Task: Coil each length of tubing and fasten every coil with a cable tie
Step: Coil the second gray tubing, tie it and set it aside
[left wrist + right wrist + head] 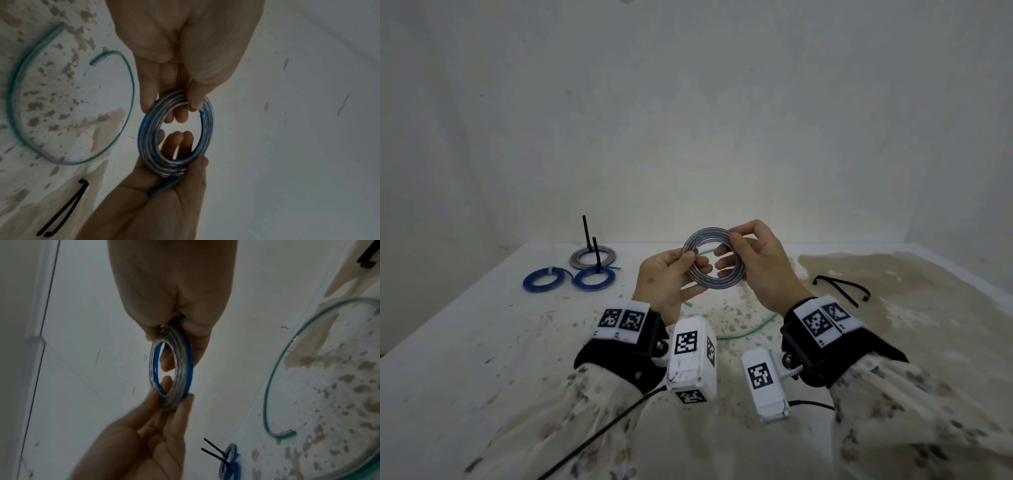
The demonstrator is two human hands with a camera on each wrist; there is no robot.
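Above the table I hold a coil of clear, blue-striped tubing [722, 285] upright between both hands. My left hand [690, 258] pinches its left side with thumb and fingers, and my right hand [732, 236] pinches its upper right side. In the left wrist view the coil [208, 129] shows several turns and no tie on it. In the right wrist view the coil [189, 363] is seen edge-on between both hands. Green-striped tubing [751, 328] lies in a loose curve on the table under my hands. Loose black cable ties [842, 290] lie to the right.
At the back left of the table [482, 342] lie three tied coils: a grey one [575, 257] and two blue ones [530, 284] [578, 282], two with black tie tails standing up. A stained patch covers the right of the table. A wall stands behind.
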